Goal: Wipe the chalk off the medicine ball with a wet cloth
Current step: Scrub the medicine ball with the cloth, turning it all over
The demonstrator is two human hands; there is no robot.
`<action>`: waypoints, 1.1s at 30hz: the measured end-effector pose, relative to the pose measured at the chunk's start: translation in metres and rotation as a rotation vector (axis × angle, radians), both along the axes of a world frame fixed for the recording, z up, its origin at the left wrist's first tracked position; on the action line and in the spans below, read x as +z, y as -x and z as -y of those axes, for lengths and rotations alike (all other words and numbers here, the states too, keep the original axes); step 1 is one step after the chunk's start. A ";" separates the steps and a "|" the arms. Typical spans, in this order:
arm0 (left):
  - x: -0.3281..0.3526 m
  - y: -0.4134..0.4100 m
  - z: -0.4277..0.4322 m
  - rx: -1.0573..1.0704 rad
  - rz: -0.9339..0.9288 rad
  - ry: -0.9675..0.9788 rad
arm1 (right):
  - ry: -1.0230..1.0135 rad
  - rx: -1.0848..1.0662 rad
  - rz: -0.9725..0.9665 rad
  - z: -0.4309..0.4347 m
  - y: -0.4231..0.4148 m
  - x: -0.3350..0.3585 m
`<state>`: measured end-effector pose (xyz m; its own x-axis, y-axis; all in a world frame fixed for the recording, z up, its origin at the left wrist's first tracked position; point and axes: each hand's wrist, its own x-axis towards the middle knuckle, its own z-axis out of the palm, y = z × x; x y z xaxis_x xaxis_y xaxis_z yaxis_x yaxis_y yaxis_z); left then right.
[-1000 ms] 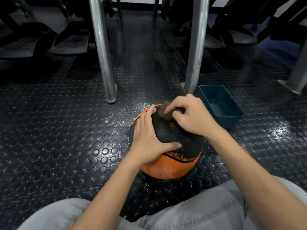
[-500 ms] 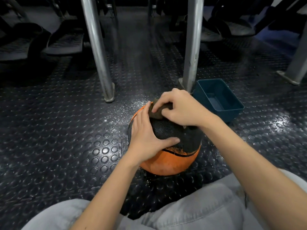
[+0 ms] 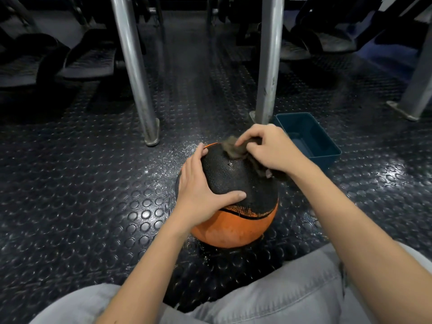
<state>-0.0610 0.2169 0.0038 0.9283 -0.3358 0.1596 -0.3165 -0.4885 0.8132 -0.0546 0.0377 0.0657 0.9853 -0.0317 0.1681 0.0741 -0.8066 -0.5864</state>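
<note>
The right hand (image 3: 268, 148) pinches the cloth (image 3: 236, 149) atop the ball (image 3: 233, 195). The left hand (image 3: 198, 195) presses its left side, fingers straight and together, thumb spread.

Dim gym interior, light falling from overhead. Studded rubber floor (image 3: 93, 206) throws hard glints off studs, strongest at right and just left of medicine ball (image 3: 233, 225). Steel posts (image 3: 133, 66) carry long bright streaks. Far padded equipment (image 3: 88, 57) sinks to near black, detail lost. Soft shadow pools under ball on near side. Wide-angle lens splays posts outward, stretches near edge. Cloth (image 3: 233, 149) slightly blurred; ball's pebbled surface sharp.
</note>
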 end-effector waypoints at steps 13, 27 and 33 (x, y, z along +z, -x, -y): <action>-0.002 -0.015 -0.006 0.031 -0.067 0.047 | 0.021 -0.140 0.035 0.020 0.013 -0.023; -0.003 -0.021 -0.005 0.062 -0.014 0.063 | 0.142 -0.227 0.179 0.021 0.031 -0.020; -0.002 -0.026 -0.016 0.041 -0.071 0.098 | 0.073 0.167 0.068 0.010 0.034 -0.015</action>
